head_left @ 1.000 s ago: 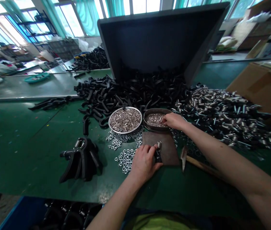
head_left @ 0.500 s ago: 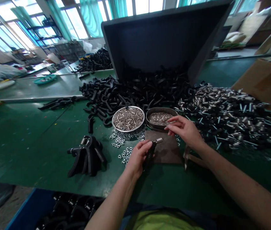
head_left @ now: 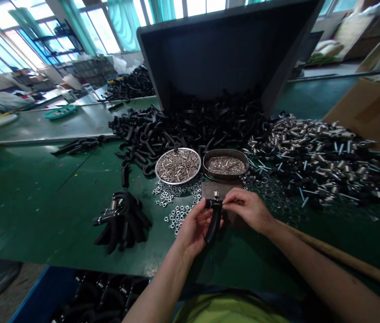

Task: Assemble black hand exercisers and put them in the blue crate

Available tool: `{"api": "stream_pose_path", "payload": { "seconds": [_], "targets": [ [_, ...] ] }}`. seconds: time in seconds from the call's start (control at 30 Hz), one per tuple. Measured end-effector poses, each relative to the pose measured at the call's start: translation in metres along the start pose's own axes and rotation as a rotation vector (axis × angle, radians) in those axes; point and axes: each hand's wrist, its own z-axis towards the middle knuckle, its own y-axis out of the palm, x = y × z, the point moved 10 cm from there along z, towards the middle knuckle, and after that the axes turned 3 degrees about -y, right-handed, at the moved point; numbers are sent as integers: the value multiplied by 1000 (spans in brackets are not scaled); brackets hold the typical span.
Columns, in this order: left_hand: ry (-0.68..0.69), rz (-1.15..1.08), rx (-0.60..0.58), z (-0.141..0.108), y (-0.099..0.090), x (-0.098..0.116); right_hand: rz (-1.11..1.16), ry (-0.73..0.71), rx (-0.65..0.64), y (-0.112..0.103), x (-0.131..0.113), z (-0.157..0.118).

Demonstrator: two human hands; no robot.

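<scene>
In my left hand (head_left: pixel 191 229) is a black curved handle (head_left: pixel 214 226), upright, with a crosswise black piece at its top. A small metal spring (head_left: pixel 216 195) stands up from that top end. My right hand (head_left: pixel 248 208) is closed in a pinch against the right side of the handle's top; what the fingertips hold is too small to make out. Below and behind both hands lies a flat metal plate (head_left: pixel 210 187), partly covered. Just beyond it are an oval tin (head_left: pixel 243 172) of tiny metal pieces and a round dish (head_left: pixel 198 169) of short metal pins.
Loose nuts (head_left: pixel 178 217) lie left of the plate. Black clamps (head_left: pixel 124 222) stand grouped at left. A heap of black handles (head_left: pixel 190 125) spills from a tipped grey bin (head_left: pixel 223 54). Springs and bolts (head_left: pixel 321 157) are piled right. A wooden shaft (head_left: pixel 344 258) lies beneath my right forearm.
My right hand has come from the oval tin down to the handle's top. My left hand has turned the handle, so the spring now points up instead of to the right.
</scene>
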Motion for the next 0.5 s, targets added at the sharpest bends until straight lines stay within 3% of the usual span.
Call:
{"api": "stream_pose_path", "payload": {
  "seconds": [0.13,0.23,0.37,0.5],
  "targets": [
    [12,100,13,1,-1,3,-25,14,6,-3,4,-1],
    [105,338,-60,1,10,18,-194,-103,-62,-3,-3,1],
    [331,871,-103,2,30,44,-728,-439,-215,11,-12,-1],
    [607,1551,-20,-1,47,47,-1065,-667,-361,32,2,-8]
  ]
}}
